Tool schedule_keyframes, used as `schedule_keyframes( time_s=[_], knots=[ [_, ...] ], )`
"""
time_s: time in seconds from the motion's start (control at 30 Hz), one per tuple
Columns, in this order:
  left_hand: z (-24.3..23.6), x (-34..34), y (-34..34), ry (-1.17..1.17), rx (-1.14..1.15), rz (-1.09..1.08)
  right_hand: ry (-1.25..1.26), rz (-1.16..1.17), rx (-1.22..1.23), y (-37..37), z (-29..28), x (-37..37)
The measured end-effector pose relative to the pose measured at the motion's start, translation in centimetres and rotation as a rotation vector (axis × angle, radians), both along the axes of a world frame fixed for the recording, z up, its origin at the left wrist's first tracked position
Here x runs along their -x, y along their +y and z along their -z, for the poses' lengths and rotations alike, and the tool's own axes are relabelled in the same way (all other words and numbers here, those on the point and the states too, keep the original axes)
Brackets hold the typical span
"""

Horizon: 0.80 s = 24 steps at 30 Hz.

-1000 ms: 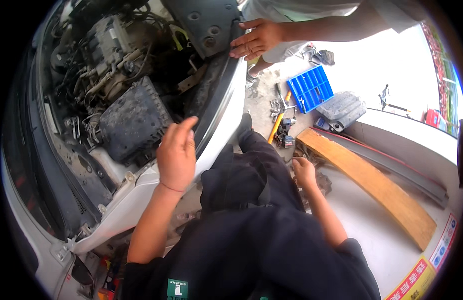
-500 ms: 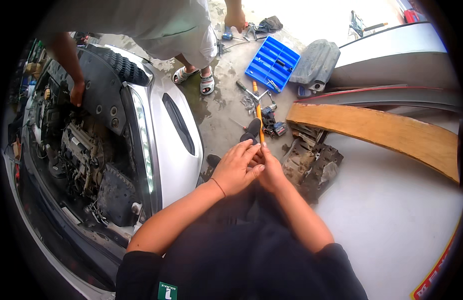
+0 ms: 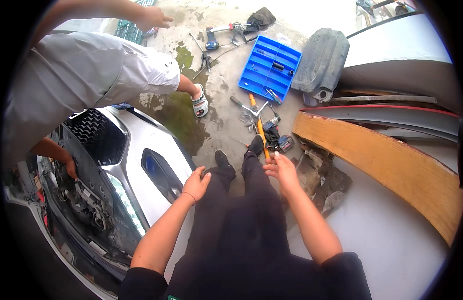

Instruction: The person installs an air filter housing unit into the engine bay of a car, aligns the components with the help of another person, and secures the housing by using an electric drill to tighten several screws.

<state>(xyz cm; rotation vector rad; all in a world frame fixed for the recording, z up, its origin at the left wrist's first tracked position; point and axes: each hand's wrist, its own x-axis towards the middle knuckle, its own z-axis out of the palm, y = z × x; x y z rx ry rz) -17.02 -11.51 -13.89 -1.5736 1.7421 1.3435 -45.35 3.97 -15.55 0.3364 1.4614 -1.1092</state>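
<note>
The person's left hand (image 3: 196, 184) is hanging near the centre of the frame, beside the front of a white car (image 3: 136, 135), its fingers curling loosely; its palm side is facing away, so I cannot tell whether it is holding anything. The right hand (image 3: 282, 172) is hovering a little right of centre, its fingers spreading partway with nothing showing in them, and appearing just below an orange bar (image 3: 260, 127) that is lying on the floor. Both hands are hanging free, perhaps because the person is standing upright without needing support. In the upper middle, a blue tray (image 3: 264, 80) is lying flat, its compartments probably keeping small pieces from scattering; a cordless tool (image 3: 285, 143) is lying below it, presumably sitting there for easy reach. At left, a co-worker's hand (image 3: 71, 168) is reaching to the engine bay (image 3: 94, 196), perhaps for steadiness. The car is filling the lower left, showing smooth white bodywork, a black mesh grille (image 3: 94, 135), a clear headlight (image 3: 122, 200) and dull, dusty machinery, while the bar is showing a slim, bright shaft.
</note>
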Motion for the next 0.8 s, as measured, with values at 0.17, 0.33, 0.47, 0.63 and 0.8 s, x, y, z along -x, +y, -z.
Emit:
schedule_keyframes(
  time_s=[0.17,0.33,0.47,0.63,0.8],
  knots=[
    [4.8,5.1,-0.8,0.101,-0.023,-0.076,0.271,-0.135,-0.073,-5.3,10.4,9.5],
    [13.4,11.1,-3.6,0.182,-0.150,-0.064,0.484,-0.435,-0.224,-10.9,23.3,13.7],
    [24.9,15.7,-6.6,0.234,-0.190,-0.091,0.968,-0.942,-0.191,-16.0,32.3,15.1],
    [34.3,17.7,-9.7,0.266,-0.252,-0.299,1.108,-1.059,-0.242,-25.7,44.7,18.9],
    [33.6,18.7,-17.1,0.208,-0.339,-0.267,1.135,-1.123,-0.410,-36.4,57.4,19.6]
  ],
)
